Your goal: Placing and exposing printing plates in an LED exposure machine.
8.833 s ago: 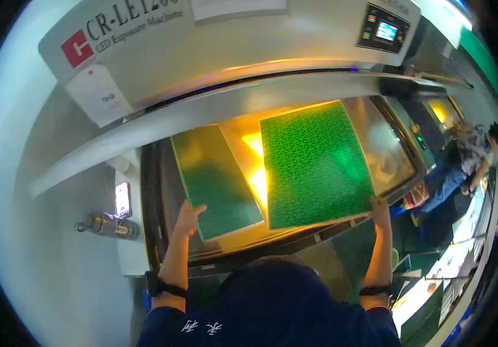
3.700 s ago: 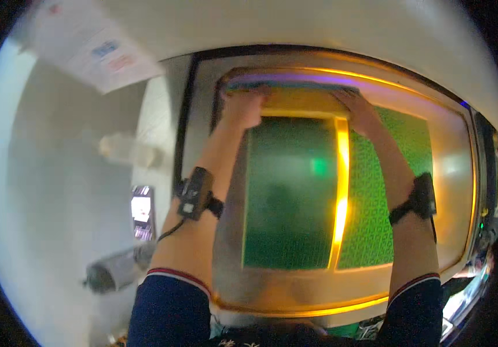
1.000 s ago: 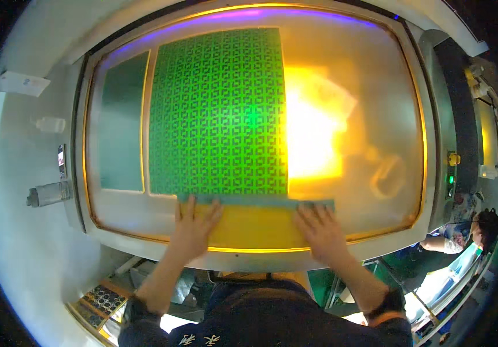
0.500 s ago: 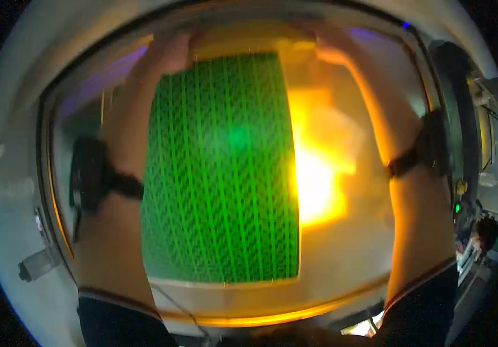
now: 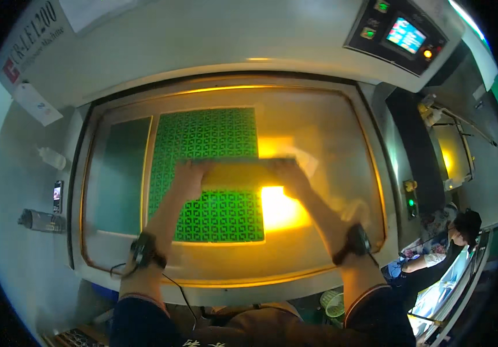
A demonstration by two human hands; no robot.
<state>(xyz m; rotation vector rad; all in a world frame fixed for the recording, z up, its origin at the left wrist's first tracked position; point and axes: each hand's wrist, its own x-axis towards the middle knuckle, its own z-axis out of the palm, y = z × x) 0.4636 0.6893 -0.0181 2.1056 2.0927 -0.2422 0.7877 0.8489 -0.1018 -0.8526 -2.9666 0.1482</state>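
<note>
My left hand (image 5: 188,178) and my right hand (image 5: 290,175) are closed round the two ends of a wide, flat, yellowish bar (image 5: 236,173), which looks like a squeegee. It lies crosswise over the middle of a green panel with a dark repeating pattern (image 5: 214,218). The bar's right end reaches past the panel's right edge. A clear, glossy sheet (image 5: 324,127) seems to cover the panel and the framed bed. Whether the bar presses on the sheet, I cannot tell. Left of the patterned panel lies a plain dark green panel (image 5: 122,173).
A dark-rimmed frame (image 5: 381,173) borders the bed. Behind it rises a pale machine body with a control panel (image 5: 396,34). At the left are a phone (image 5: 58,196) and bottle (image 5: 41,221). Another person (image 5: 457,237) works at the lower right, near a basket (image 5: 333,302).
Both hands and the bar have come from the panel's far edge back to its middle. My view has widened and now takes in the machine's control panel.
</note>
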